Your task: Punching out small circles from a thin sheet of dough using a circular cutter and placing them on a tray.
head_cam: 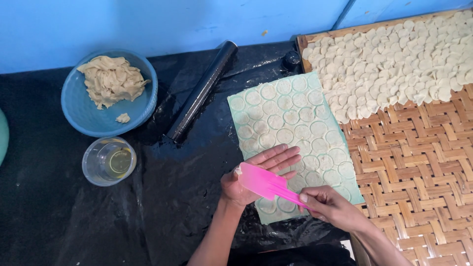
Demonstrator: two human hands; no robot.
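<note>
Right hand (331,206) pinches a pink spatula (263,182) whose blade rests against the open, flat-fingered left hand (258,173) over the rolled dough sheet (290,123). Circles are stamped throughout; many cut rounds (394,59) already fill the woven tray (419,162), yet most still sit unlifted.
</note>
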